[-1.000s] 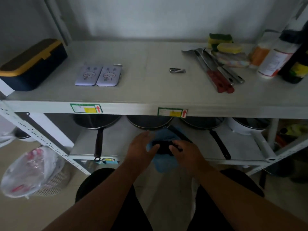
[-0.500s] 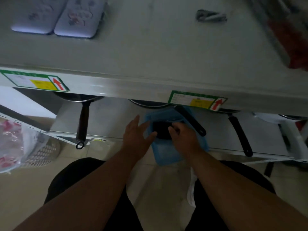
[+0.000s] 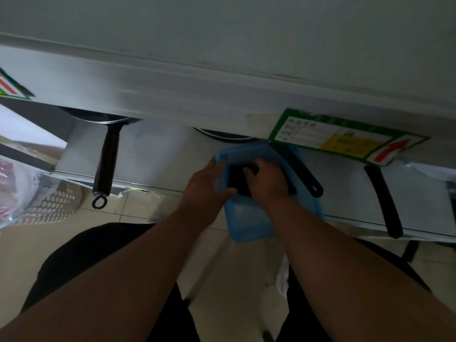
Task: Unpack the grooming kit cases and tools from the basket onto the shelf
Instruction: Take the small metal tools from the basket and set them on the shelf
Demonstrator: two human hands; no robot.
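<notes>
A blue plastic basket (image 3: 249,223) sits low in front of me, under the front edge of the white shelf (image 3: 222,70). Inside it lies a black case (image 3: 235,178). My right hand (image 3: 267,182) is down in the basket with its fingers curled around the black case's top edge. My left hand (image 3: 206,185) rests on the basket's left rim, thumb reaching in against the case's side. Whether the case is lifted off the basket floor I cannot tell. The shelf top with the purple cases is out of view.
Pan handles hang off the lower shelf: one at the left (image 3: 107,164), one just right of the basket (image 3: 299,171), another further right (image 3: 385,201). A perforated bin with a plastic bag (image 3: 37,201) stands on the floor at the left. My knees are below.
My head has tilted down and closer, so the shelf top has left view. My right hand has closed further onto the black case; my left hand has moved onto the basket's rim.
</notes>
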